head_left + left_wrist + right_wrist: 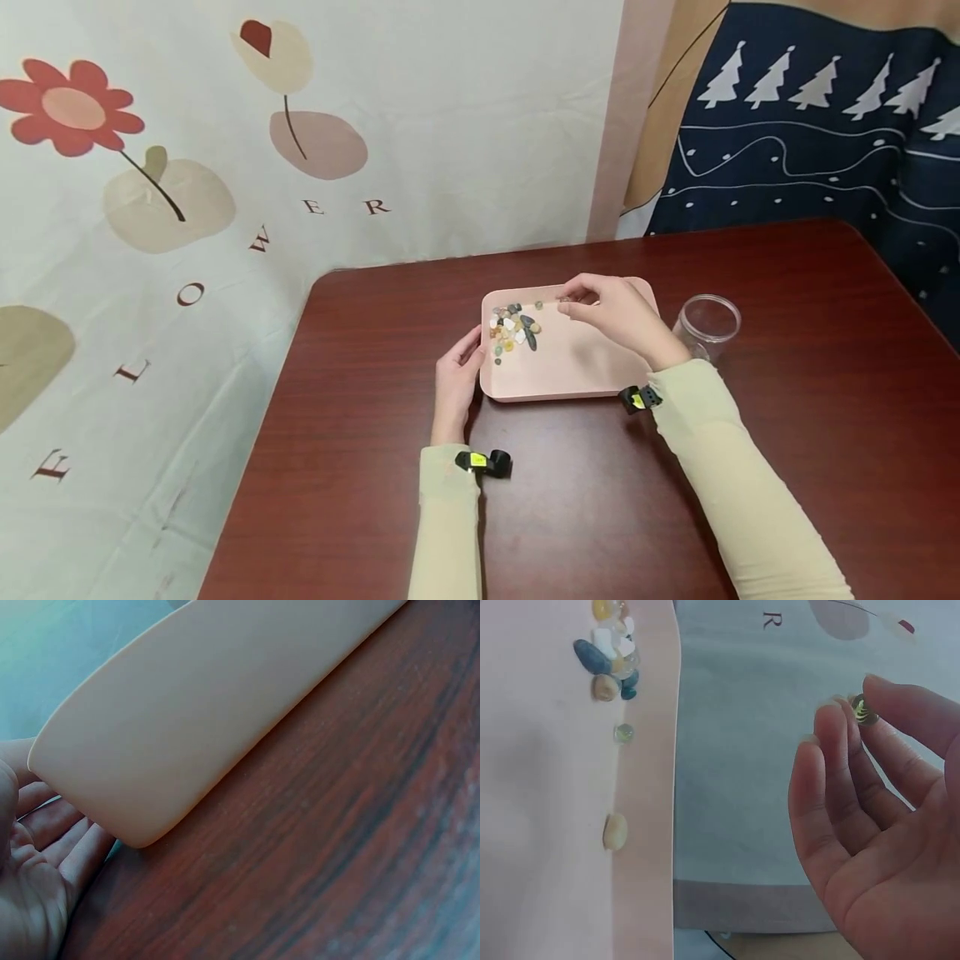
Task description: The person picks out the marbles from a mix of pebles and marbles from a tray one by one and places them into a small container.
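A shallow pink tray [555,371] lies on the table with a cluster of small pebbles and glass marbles at its left end, among them a dark pebble [532,340]. Over the tray's far side my right hand [611,310] pinches a glass marble [865,711] with a green-yellow swirl between thumb and fingertips. Below it in the right wrist view, a cream pebble [616,832] and a pale green marble [623,733] lie along the tray's wall. My left hand [456,379] touches the outside of the tray's left wall with fairly straight fingers.
A clear round jar [707,321] stands just right of the tray, partly behind my right forearm; its contents are hard to make out. The dark red wooden table [360,400] meets a printed cloth [480,150] at its back edge.
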Demonstrator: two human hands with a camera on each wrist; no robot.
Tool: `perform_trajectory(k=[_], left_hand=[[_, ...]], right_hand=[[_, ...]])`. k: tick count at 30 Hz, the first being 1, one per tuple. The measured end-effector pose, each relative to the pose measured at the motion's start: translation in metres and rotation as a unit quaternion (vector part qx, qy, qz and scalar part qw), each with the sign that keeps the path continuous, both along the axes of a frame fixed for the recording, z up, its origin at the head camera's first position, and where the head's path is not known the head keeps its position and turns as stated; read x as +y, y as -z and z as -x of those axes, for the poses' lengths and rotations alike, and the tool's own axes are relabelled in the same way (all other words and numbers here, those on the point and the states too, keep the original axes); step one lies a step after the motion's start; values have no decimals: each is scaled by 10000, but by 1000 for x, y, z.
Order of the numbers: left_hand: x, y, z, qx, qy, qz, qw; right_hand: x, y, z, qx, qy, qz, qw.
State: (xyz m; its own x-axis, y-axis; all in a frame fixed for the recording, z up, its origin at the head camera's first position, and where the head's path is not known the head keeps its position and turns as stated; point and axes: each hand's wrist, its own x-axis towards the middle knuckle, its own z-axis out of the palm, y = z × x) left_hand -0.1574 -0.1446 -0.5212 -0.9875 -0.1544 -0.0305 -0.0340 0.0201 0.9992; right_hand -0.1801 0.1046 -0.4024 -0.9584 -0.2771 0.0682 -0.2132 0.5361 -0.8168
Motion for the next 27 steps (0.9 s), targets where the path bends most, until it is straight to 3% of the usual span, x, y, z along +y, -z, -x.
perform_trajectory(k=[7,14,21,27], left_hand=[[-2,-1,-1,33,12,24,10000],[-2,-1,-1,-18,5,120,9999],[-3,-1,-1,-100,84,30,9999],[-2,-1,-1,-16,89,72,9999]], right_hand=[[2,3,-10,213,70,38,9997],[10,5,-25,-65,169,405,9990],[14,8,-32,154,97,426,9989],[19,6,-41,-18,337,672,9972]])
